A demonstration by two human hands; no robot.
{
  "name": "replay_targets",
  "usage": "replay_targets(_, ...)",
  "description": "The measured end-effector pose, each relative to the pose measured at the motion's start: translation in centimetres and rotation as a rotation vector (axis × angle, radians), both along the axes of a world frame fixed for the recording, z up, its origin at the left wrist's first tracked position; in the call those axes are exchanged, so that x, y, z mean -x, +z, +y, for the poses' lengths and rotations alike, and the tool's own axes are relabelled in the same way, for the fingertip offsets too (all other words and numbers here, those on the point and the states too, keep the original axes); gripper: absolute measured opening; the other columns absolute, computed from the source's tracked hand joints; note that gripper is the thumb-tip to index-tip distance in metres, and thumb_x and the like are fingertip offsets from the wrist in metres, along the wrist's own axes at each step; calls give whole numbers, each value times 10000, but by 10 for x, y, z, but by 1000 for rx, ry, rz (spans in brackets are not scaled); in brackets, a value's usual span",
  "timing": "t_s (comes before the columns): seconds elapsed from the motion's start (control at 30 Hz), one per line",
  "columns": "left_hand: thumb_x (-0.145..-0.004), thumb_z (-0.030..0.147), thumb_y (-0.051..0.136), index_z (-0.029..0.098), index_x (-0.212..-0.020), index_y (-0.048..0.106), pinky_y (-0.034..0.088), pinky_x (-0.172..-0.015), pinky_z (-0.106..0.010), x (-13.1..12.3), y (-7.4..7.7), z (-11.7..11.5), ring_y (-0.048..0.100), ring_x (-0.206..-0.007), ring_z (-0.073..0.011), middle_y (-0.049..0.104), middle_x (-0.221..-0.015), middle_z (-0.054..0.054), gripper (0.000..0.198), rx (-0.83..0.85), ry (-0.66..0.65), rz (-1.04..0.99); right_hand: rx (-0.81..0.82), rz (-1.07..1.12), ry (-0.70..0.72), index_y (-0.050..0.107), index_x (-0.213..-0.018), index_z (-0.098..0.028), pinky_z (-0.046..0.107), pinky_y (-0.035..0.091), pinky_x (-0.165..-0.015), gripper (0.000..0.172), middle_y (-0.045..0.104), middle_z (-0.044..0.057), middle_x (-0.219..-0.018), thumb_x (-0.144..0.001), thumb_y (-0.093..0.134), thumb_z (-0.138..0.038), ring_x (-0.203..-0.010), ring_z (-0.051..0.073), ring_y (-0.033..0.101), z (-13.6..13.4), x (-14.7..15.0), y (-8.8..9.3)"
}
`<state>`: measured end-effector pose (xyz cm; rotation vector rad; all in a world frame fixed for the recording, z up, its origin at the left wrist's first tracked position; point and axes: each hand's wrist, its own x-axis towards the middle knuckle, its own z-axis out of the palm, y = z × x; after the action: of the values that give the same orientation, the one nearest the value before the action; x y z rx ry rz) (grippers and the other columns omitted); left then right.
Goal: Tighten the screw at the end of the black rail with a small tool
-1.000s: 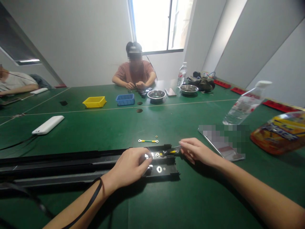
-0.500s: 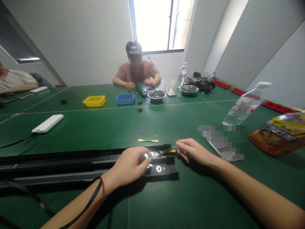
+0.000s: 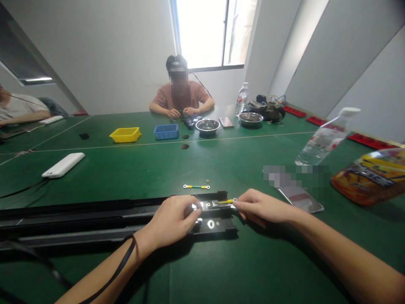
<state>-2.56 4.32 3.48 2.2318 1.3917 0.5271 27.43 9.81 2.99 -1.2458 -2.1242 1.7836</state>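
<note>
A long black rail (image 3: pixel 95 219) lies across the green table (image 3: pixel 228 261) in front of me. My left hand (image 3: pixel 172 221) rests curled on its right end, fingertips pressed on a shiny metal part (image 3: pixel 193 207). My right hand (image 3: pixel 261 207) pinches the end of a short yellow-green wire with ring terminals (image 3: pixel 221 203), laid on the rail beside a washer-ringed hole (image 3: pixel 211 224). A second yellow-green wire (image 3: pixel 196 186) and a tiny ring (image 3: pixel 206 180) lie on the table just beyond the rail.
A water bottle (image 3: pixel 322 139), an orange packet (image 3: pixel 370 175) and a flat card (image 3: pixel 300 196) sit at right. A white block (image 3: pixel 63 164) lies at left. Far off, a seated person (image 3: pixel 182 95) works near yellow (image 3: pixel 125 135) and blue (image 3: pixel 166 131) bins and two metal bowls (image 3: pixel 207 126).
My right hand has dropped lower and drawn slightly toward me, laying the wire flatter along the rail. My left hand has stayed put. The person opposite shifted their hands.
</note>
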Motion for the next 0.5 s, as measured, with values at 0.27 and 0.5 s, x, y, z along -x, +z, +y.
replay_targets(0.27, -979, 293, 544, 240, -974, 699, 404, -678, -272, -1, 2, 0, 660, -833, -188, 736, -924, -7, 163, -7, -6, 7, 67, 92, -7, 560, -628, -165, 202, 274, -390, 542, 456, -45, -427, -970, 534, -585, -360, 81, 422, 4, -3, -7)
replay_targets(0.5, -974, 297, 545, 238, -975, 704, 417, -691, -276, 0, 0, 0, 663, -830, -190, 736, -913, -10, 170, -15, -3, -3, 90, 91, -38, 567, -621, -161, 199, 246, -371, 494, 446, -50, -403, -947, 564, -533, -343, 78, 416, 4, -3, -5)
